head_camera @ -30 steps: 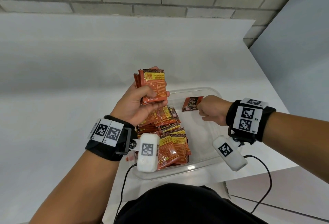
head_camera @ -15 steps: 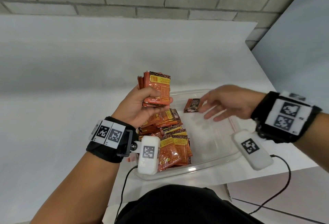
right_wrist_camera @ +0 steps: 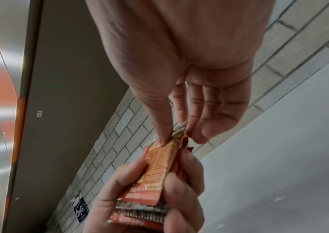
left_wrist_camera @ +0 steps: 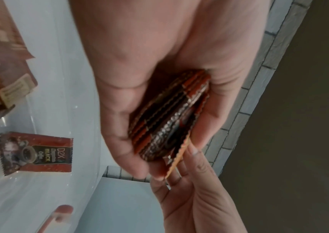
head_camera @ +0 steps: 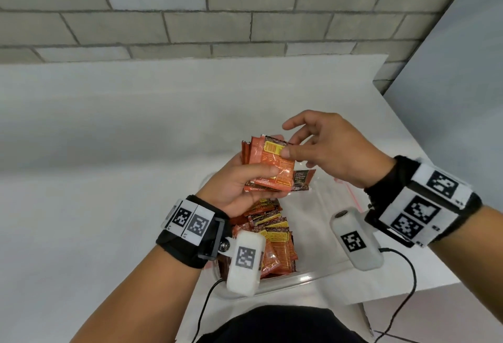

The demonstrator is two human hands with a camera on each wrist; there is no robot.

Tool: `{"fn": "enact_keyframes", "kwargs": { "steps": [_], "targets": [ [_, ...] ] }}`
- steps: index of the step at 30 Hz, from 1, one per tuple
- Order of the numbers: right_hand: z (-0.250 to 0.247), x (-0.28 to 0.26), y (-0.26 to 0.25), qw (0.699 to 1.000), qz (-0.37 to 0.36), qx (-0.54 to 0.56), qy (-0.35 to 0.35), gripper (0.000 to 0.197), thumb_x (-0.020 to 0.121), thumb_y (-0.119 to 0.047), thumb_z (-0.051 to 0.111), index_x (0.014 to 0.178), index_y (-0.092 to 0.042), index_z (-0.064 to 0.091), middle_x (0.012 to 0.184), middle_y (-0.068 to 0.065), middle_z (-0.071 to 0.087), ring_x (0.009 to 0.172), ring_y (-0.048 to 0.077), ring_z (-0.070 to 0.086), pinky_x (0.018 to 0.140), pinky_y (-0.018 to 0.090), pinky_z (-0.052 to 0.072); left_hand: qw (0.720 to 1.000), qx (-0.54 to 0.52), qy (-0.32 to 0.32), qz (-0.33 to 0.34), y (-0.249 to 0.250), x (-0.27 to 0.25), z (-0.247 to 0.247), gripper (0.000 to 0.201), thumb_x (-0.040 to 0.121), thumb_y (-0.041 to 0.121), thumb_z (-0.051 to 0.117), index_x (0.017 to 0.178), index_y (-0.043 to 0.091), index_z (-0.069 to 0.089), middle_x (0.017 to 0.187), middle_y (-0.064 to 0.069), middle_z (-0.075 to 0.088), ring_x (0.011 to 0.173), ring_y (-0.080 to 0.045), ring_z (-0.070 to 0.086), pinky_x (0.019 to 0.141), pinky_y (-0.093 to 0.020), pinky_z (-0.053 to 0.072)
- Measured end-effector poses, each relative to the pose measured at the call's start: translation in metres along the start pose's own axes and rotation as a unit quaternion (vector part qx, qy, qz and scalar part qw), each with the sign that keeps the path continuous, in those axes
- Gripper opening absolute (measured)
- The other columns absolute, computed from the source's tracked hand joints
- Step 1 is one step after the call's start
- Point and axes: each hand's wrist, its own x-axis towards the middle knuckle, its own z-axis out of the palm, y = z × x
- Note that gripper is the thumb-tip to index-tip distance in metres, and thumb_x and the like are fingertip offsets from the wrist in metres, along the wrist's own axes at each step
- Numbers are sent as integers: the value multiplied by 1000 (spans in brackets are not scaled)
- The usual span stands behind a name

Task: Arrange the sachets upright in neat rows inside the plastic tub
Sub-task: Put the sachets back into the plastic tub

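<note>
Fingers of the left hand (head_camera: 234,187) are curling round a stack of sachets (head_camera: 268,164) above the plastic tub (head_camera: 313,274), while the right hand (head_camera: 324,152) is pinching the top sachet (right_wrist_camera: 171,151); one dark sachet (left_wrist_camera: 35,153) is lying inside the tub beside a heap of sachets (head_camera: 272,242)

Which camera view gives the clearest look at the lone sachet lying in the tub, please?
The left wrist view: the lone sachet lies unobstructed with its label readable. The head view shows it partly hidden behind the held stack; the right wrist view misses it.
</note>
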Motion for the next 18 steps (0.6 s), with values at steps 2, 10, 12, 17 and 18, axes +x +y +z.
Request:
{"fn": "enact_keyframes", "kwargs": {
  "steps": [2,10,12,17,18],
  "targets": [
    [0,0,4,1000,3,18,4,33,76,-20,78,105,-25,62,79,-1,67,62,8,61,62,30,53,1000,-2,5,0,-2,-1,1,37,73,4,59,109,13,60,92,-7,72,82,-23,70,73,-42,58],
    [-4,-6,10,978,-143,4,151,9,81,-14,73,80,-21,67,73,-8,62,67,4,55,64,12,44,994,-70,83,4,-5,1,4,29,79,24,65,102,7,61,87,-12,66,72,-24,66,68,-37,57],
    [5,-11,16,971,-199,-38,129,8,79,-12,75,81,-18,70,78,-6,62,73,6,56,65,10,42,991,-96,93,9,-4,4,4,35,80,33,60,105,9,59,92,-12,66,75,-24,66,70,-38,57],
    [22,-17,39,965,-239,-105,28,11,78,-21,74,88,-17,75,92,-6,60,87,8,56,73,15,42,991,-113,58,34,-4,8,3,39,73,13,66,111,13,60,98,-10,69,83,-21,68,72,-39,57],
    [21,-17,37,965,-238,-103,24,13,78,-25,72,89,-18,75,92,-6,60,88,8,56,74,16,43,992,-106,57,35,-5,8,2,40,72,6,60,112,10,58,94,-9,70,81,-20,68,72,-40,57]
  ]
}}
